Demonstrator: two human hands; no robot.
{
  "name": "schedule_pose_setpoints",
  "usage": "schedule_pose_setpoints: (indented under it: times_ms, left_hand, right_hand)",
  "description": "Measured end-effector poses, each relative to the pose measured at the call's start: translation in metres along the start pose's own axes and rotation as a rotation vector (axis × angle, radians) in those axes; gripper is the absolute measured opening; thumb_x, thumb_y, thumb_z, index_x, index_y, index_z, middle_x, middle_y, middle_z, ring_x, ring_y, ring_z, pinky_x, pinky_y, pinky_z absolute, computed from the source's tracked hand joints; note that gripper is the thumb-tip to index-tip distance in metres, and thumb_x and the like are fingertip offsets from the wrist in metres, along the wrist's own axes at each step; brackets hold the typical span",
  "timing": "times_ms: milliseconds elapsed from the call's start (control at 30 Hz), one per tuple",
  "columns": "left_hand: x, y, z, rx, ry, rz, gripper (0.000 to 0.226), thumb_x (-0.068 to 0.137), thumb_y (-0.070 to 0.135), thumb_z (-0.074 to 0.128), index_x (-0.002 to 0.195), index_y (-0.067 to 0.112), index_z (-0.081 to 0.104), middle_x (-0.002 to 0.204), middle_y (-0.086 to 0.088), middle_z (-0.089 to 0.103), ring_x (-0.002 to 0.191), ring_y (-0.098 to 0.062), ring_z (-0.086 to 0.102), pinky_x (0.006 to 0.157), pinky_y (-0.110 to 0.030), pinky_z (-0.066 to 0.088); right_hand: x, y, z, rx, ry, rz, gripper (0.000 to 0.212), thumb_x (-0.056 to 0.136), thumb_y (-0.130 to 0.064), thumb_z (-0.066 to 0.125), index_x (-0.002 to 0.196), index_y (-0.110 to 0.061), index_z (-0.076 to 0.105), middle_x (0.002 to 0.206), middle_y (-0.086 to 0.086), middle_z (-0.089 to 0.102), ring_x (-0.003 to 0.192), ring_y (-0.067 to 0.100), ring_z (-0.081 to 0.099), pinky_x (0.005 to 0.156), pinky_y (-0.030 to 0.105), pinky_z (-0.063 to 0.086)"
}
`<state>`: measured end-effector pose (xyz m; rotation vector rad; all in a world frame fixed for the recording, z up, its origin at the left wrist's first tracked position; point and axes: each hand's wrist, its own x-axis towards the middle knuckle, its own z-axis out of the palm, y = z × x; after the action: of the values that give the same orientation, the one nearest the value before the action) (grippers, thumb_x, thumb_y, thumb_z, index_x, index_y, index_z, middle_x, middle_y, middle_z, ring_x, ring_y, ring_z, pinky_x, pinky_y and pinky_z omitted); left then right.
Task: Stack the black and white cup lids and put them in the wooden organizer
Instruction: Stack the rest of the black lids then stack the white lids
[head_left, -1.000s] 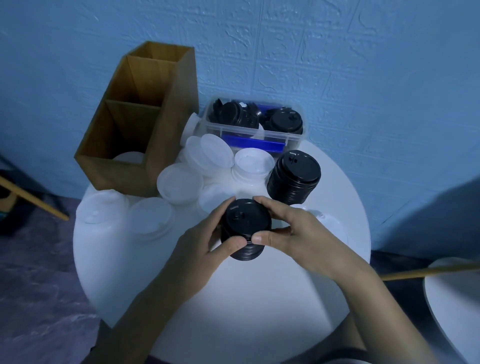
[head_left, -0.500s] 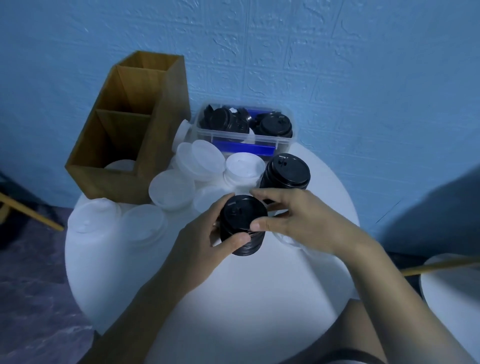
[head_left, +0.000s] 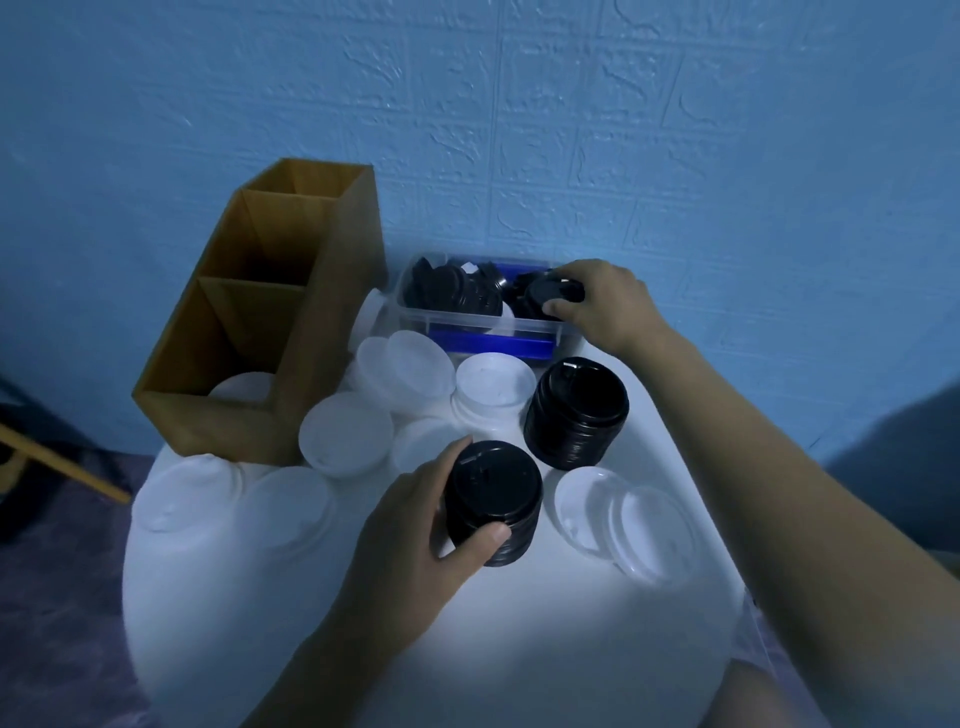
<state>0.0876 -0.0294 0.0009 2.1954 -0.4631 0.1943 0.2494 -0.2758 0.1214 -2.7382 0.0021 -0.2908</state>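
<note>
My left hand (head_left: 415, 525) grips a short stack of black lids (head_left: 493, 501) standing on the round white table (head_left: 519, 649). My right hand (head_left: 605, 306) reaches into the clear plastic bin (head_left: 467, 322) at the back and pinches a black lid (head_left: 553, 293) there. A taller black lid stack (head_left: 576, 410) stands between bin and held stack. White lids (head_left: 345, 434) lie scattered around it, several more at the right (head_left: 623, 514). The wooden organizer (head_left: 270, 322) stands at the back left with a white lid (head_left: 244, 387) in its front compartment.
More loose black lids (head_left: 449, 293) fill the bin's left half. A blue textured wall rises right behind the table. A wooden leg (head_left: 62, 462) juts in at the far left below table level. The table's near half is bare.
My right hand let go of the short black stack and reached back into the bin, taking hold of a lid. My left hand kept the stack. The camera tilted upward.
</note>
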Motion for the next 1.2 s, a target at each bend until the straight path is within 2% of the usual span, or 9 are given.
schedule_pose_setpoints:
  times_ms: [167,367,600,733,833,967,1067,1133,1200]
  left_hand:
    - [0.003,-0.004,0.001,0.008,-0.003,0.015,0.076,0.071,0.07,0.061,0.135,0.075,0.021,0.122,0.05,0.045,0.113,0.005,0.054,0.094,-0.032,0.054]
    - [0.003,-0.003,0.001,0.001,0.0,0.031,0.076,0.073,0.069,0.061,0.14,0.069,0.025,0.126,0.051,0.042,0.114,0.006,0.053,0.095,-0.032,0.053]
    - [0.003,-0.002,-0.001,0.021,0.012,0.039,0.075,0.073,0.069,0.062,0.135,0.075,0.02,0.125,0.05,0.043,0.111,0.002,0.056,0.094,-0.032,0.054]
    - [0.004,-0.003,-0.001,0.015,0.027,0.027,0.074,0.072,0.068,0.063,0.136,0.073,0.026,0.118,0.042,0.051,0.103,0.002,0.057,0.088,-0.024,0.052]
    - [0.004,0.0,-0.003,-0.018,0.028,0.021,0.069,0.073,0.064,0.065,0.136,0.061,0.038,0.113,0.04,0.054,0.098,0.004,0.058,0.079,-0.017,0.048]
    - [0.006,-0.001,-0.001,-0.053,0.049,0.006,0.073,0.069,0.057,0.069,0.137,0.053,0.041,0.11,0.029,0.064,0.094,-0.003,0.065,0.075,-0.027,0.058]
    - [0.004,-0.003,0.0,-0.052,0.042,0.01,0.073,0.069,0.059,0.068,0.137,0.055,0.039,0.11,0.032,0.063,0.095,0.0,0.065,0.076,-0.015,0.054]
    - [0.005,-0.001,-0.003,-0.047,0.022,0.0,0.073,0.069,0.061,0.066,0.136,0.058,0.037,0.109,0.038,0.06,0.097,0.003,0.063,0.077,-0.011,0.05]
    - [0.006,0.0,-0.002,-0.028,0.033,0.006,0.069,0.07,0.061,0.065,0.133,0.058,0.037,0.111,0.046,0.055,0.099,0.007,0.06,0.079,-0.012,0.049]
  right_hand:
    - [0.028,0.0,0.003,-0.037,-0.126,0.067,0.062,0.085,-0.046,0.075,0.139,-0.02,0.056,0.132,0.01,0.064,0.123,0.033,0.055,0.095,0.037,0.044]
    - [0.03,0.002,0.004,-0.007,-0.088,0.079,0.055,0.085,-0.05,0.071,0.128,-0.017,0.062,0.12,0.01,0.067,0.113,0.034,0.057,0.087,0.036,0.042]
    - [-0.01,-0.017,-0.009,0.224,0.02,-0.038,0.066,0.086,-0.048,0.073,0.145,-0.029,0.051,0.137,0.0,0.063,0.127,0.024,0.055,0.107,0.035,0.04]
    - [-0.082,-0.046,-0.021,0.38,-0.185,-0.203,0.078,0.077,-0.044,0.078,0.148,-0.034,0.047,0.137,-0.012,0.058,0.123,0.004,0.053,0.109,0.022,0.039]
    - [-0.136,-0.049,-0.011,0.306,-0.327,-0.281,0.089,0.074,-0.045,0.076,0.153,-0.029,0.038,0.141,-0.017,0.046,0.127,-0.003,0.044,0.108,0.014,0.034]
    - [-0.172,-0.039,0.009,0.342,-0.402,-0.31,0.079,0.082,-0.025,0.078,0.151,-0.03,0.04,0.142,-0.028,0.04,0.133,-0.01,0.038,0.107,0.01,0.031]
    - [-0.179,-0.035,0.015,0.483,-0.411,-0.296,0.074,0.084,-0.005,0.073,0.138,-0.046,0.045,0.137,-0.048,0.033,0.133,-0.022,0.03,0.102,0.0,0.024]
    - [-0.18,-0.038,0.016,0.518,-0.412,-0.261,0.071,0.087,-0.005,0.069,0.138,-0.049,0.047,0.147,-0.043,0.026,0.137,-0.026,0.019,0.101,-0.003,0.021]
    - [-0.183,-0.044,0.02,0.523,-0.357,-0.219,0.058,0.088,-0.019,0.072,0.137,-0.045,0.054,0.153,-0.032,0.026,0.141,-0.022,0.015,0.106,0.002,0.023]
